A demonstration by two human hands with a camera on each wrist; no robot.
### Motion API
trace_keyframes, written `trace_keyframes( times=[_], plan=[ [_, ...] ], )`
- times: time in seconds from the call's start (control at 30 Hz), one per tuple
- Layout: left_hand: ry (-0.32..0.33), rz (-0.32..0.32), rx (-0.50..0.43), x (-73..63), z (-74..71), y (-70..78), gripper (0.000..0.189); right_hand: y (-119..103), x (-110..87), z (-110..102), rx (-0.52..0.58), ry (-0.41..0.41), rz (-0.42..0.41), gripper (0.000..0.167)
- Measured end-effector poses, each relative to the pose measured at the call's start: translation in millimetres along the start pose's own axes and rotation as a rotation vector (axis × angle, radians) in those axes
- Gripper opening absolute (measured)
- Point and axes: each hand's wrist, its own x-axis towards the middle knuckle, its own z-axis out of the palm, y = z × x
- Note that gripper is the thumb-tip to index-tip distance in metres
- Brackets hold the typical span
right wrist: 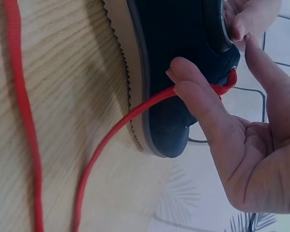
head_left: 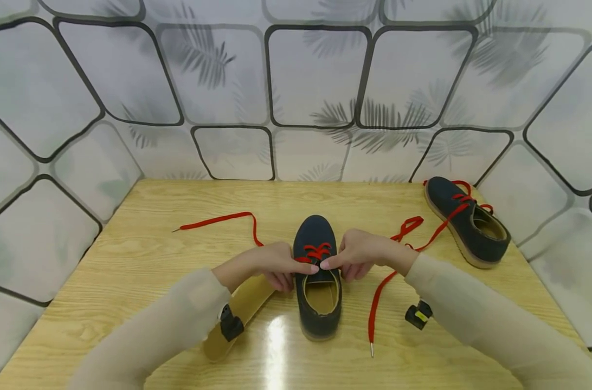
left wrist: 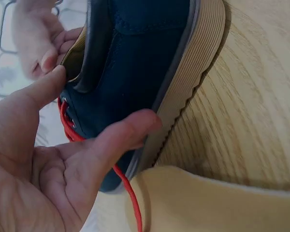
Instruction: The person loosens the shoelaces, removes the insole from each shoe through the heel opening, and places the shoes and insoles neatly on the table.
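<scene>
A navy shoe (head_left: 315,233) with red laces (head_left: 317,251) sits flat on the table, toe pointing away. My left hand (head_left: 278,262) is at its left side. That thumb reaches to the tongue, while the other fingers lie beside the upper. On the opposite side is my right hand (head_left: 359,253), its thumb also at the tongue, close to the left thumb. In the right wrist view a red lace (right wrist: 123,121) passes behind its extended fingers. The left wrist view shows another lace end (left wrist: 131,198) hanging past the sole. Whether the fingertips press on the shoe is hard to see.
Partly under my left forearm lies a flat tan insole-like piece (head_left: 244,311). A second navy shoe (head_left: 478,233) with red laces stands at the far right. Lace ends (head_left: 218,219) stretch over the wooden table (head_left: 188,271). Patterned cloth walls (head_left: 315,81) surround it.
</scene>
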Motion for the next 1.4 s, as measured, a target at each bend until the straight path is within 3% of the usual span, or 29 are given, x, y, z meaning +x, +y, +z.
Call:
trace_keyframes(
  times=[0.3, 0.5, 0.73, 0.8, 0.9, 1.03, 1.1, 1.17, 1.27, 1.4],
  plan=[
    [-0.030, 0.013, 0.041, 0.7, 0.1, 4.4, 0.041, -6, 0.0, 0, -0.031, -0.031, -0.022, 0.037],
    [-0.052, 0.039, 0.014, -3.6, 1.9, 5.0, 0.038, -1, -0.5, -1, 0.023, -0.059, -0.075, 0.027],
    [-0.098, 0.108, -0.036, -4.3, 1.3, -5.1, 0.042, 7, -0.4, -2, 0.133, -0.077, -0.077, 0.028],
    [-0.068, 0.108, -0.035, -5.3, 3.5, -4.7, 0.040, 8, -1.0, -1, 0.153, -0.081, -0.088, 0.030],
    [0.034, 0.099, 0.011, -7.2, 9.0, 0.0, 0.037, 10, -2.9, -1, 0.172, -0.085, -0.113, 0.032],
    [0.212, 0.134, 0.248, -8.7, 16.6, 9.3, 0.041, 10, -5.1, -1, 0.192, -0.091, -0.149, 0.031],
    [0.258, 0.155, 0.346, -9.6, 18.3, 12.6, 0.045, 10, -5.4, -1, 0.205, -0.097, -0.162, 0.030],
    [0.264, 0.179, 0.377, -10.3, 17.7, 13.6, 0.048, 10, -4.9, -2, 0.220, -0.103, -0.170, 0.030],
    [0.189, 0.181, 0.233, -9.0, 12.7, 7.4, 0.047, 12, -3.3, -2, 0.250, -0.121, -0.166, 0.027],
    [0.090, 0.164, -0.052, -6.2, 3.5, -8.5, 0.036, 19, -0.5, -3, 0.329, -0.165, -0.155, 0.022]
  ],
)
